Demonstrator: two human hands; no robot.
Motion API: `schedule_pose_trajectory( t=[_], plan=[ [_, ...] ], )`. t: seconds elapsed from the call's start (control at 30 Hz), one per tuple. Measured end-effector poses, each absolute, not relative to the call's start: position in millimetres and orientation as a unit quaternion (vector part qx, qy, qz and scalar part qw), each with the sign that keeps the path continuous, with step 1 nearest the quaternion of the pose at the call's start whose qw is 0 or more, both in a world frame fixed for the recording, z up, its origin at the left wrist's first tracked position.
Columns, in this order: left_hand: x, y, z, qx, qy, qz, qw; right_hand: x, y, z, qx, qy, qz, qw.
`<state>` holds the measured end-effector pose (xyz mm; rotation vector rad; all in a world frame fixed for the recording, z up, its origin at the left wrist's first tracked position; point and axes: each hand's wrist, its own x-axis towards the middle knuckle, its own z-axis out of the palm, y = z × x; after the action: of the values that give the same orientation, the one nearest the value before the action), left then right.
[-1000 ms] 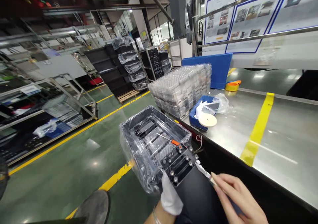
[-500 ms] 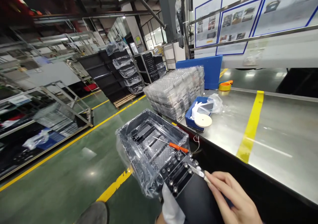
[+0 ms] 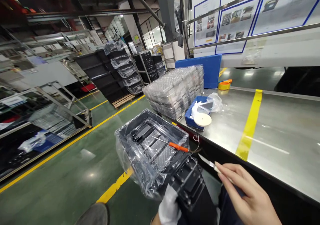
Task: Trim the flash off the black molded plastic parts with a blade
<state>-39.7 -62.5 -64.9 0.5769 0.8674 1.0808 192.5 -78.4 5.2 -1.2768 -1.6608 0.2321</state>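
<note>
My left hand [image 3: 169, 207] wears a white glove and grips a black metal fixture [image 3: 188, 182] with several screws, tilted toward me at the bottom centre. My bare right hand [image 3: 246, 198] pinches a thin metal blade tool [image 3: 208, 162], whose tip points left, a little above and right of the fixture. Just beyond the fixture stands a black bin lined with clear plastic [image 3: 150, 148]. Inside it lie ribbed clear trays and an orange-handled screwdriver [image 3: 172, 145].
A steel table [image 3: 275, 141] with a yellow stripe [image 3: 248, 130] runs along the right. On it sit a wrapped stack of clear trays [image 3: 176, 90], a small blue bin [image 3: 193, 113] with a white disc, and orange tape [image 3: 224, 84]. Green floor and racks lie left.
The fixture has tipped toward me and dropped lower in my left hand. My right hand has drawn the blade off the fixture, up and to the right.
</note>
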Motion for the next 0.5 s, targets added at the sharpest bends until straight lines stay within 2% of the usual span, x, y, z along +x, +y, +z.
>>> schedule_pose_trajectory(
  t=[0.17, 0.27, 0.4, 0.5],
  plan=[
    [-31.0, -57.1, -20.0, 0.445, 0.392, 0.46, 0.661, 190.1, -84.3, 17.1, -0.509, -0.725, 0.093, 0.454],
    [-41.6, -61.3, -19.7, 0.523, 0.408, 0.455, 0.594, 192.0, -86.5, 15.5, -0.51, -0.727, 0.088, 0.452],
    [-52.2, -56.4, -26.7, 0.687, 0.401, 0.429, 0.429, 199.9, -86.0, 8.9, -0.546, -0.698, 0.103, 0.453],
    [-52.3, -47.3, -21.1, 0.757, 0.376, 0.383, 0.373, 205.1, -84.5, 8.0, -0.582, -0.631, 0.197, 0.474]
  ],
)
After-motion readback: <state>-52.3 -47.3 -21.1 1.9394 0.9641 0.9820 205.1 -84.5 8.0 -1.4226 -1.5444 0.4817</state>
